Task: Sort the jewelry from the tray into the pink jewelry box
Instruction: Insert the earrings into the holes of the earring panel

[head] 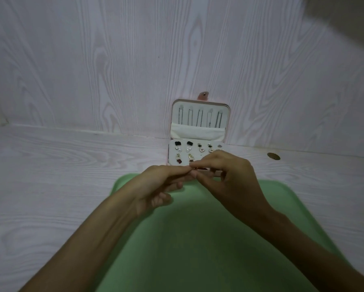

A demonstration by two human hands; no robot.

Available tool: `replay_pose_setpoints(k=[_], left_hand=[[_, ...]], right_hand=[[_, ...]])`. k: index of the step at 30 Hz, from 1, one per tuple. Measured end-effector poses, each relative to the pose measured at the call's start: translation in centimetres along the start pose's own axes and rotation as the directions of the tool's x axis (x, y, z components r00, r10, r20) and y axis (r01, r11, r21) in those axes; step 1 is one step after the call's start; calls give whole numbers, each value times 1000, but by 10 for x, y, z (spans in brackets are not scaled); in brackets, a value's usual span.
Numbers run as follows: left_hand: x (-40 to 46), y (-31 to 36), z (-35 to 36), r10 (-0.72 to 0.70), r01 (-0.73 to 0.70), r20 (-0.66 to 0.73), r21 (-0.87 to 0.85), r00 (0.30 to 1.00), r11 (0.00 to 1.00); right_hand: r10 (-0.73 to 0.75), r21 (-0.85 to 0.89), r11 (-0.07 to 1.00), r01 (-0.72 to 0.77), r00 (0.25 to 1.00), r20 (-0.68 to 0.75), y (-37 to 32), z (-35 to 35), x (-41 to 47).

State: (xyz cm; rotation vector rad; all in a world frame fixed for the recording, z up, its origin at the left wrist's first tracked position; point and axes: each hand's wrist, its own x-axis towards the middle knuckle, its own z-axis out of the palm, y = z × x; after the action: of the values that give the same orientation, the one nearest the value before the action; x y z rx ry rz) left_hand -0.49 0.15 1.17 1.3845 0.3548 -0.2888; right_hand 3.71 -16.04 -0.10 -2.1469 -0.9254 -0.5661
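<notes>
Head view gives me the white wood-grain table (50,186) first, then the green tray (198,239) spread below my arms, its visible surface bare of jewelry. Beyond its far edge sits the pink jewelry box (199,131), open, lid propped against the wall; thin chains (200,118) hang in the lid and earrings (189,150) sit in rows on the white pad of the base, black, pearl and gold-toned, with free spots toward the right. My left hand (155,186) and right hand (229,182) meet over the box's near edge, fingertips of both pinched together on one tiny piece (194,170), too small to identify; probably an earring with its back. I judge the step is seating this piece on the pad, so I should keep the pinch light, steady one hand against the other, line the post up with a free hole, and not brush the earrings already set.
</notes>
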Motion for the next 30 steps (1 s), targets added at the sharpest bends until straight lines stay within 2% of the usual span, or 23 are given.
replay_pose_setpoints(k=[3,7,8,10,12,14,17,24,30], left_hand=[[0,0,0,7,-7,-5,39,1000,999],[0,-2,4,81,-84,24,149,996,985],[-2,-1,5,105,-107,17,212,994,971],[-4,0,6,189,-166,-33,340,981,925],[-1,-2,3,315,-261,-76,397,946,880],[3,-6,-3,413,-337,-97,427,906,839],[11,-11,-9,459,-331,-168,487,873,808],[8,-8,-10,504,-337,-257,493,824,802],[9,-7,-9,516,-344,-257,500,817,795]], right_hand=[[-14,-46,999,14,1000,3,2,-3,2],[-27,-145,989,34,998,51,7,-9,4],[20,-122,992,-13,998,52,8,-11,8],[229,17,973,-229,973,45,13,-20,25],[474,114,865,-488,871,132,26,-29,49],[597,47,772,-634,749,288,38,-32,69],[582,-66,788,-612,707,402,51,-21,85],[630,-112,728,-676,596,497,53,-11,93],[590,-98,775,-624,660,465,54,-9,95]])
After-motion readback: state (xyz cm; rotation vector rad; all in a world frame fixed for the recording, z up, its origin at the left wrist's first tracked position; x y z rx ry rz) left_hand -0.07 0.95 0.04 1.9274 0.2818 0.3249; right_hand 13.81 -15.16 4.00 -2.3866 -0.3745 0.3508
